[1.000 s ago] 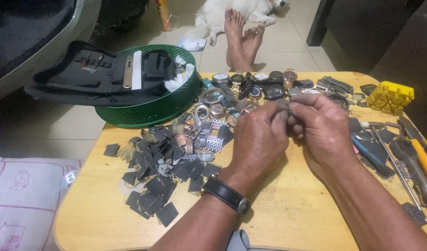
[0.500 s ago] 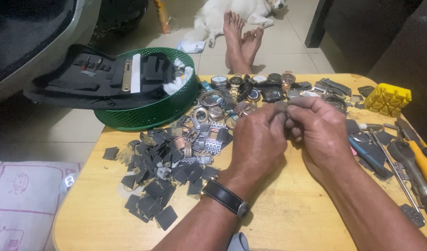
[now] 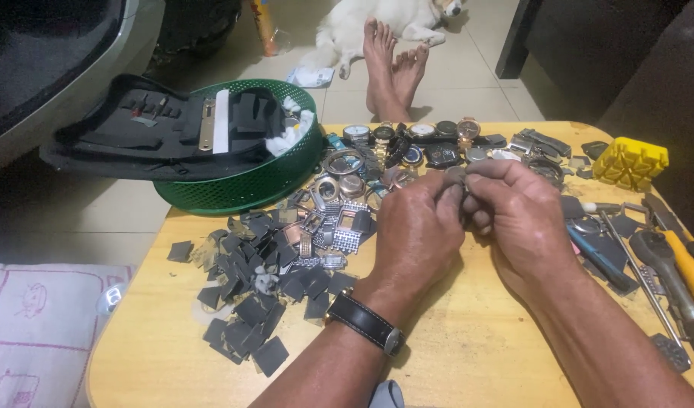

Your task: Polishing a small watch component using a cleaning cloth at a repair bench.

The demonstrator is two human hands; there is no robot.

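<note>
Wooden table (image 3: 468, 355) strewn w/ watch parts: my left hand (image 3: 419, 230) & right hand (image 3: 517, 215) pinch 1 small metal piece (image 3: 459, 179) between fingertips, above the table's middle. Looks mid-fiddling w/ it; next move needs a firm, steady pinch.

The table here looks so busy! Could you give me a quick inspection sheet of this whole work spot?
Surface: round wooden table, mostly covered at the back.
Job's things: a small grey piece pinched between both hands; what it is cannot be told.
Clutter: pile of dark square pieces, metal strap links, row of watches, green basket bearing an open black tool case, yellow block, hand tools on the right edge.
Grippers: left hand, with a black wristwatch, and right hand both closed on the piece.
Cables: nothing seen.
Surroundings: tiled floor, bare feet, a white dog lying behind.
</note>
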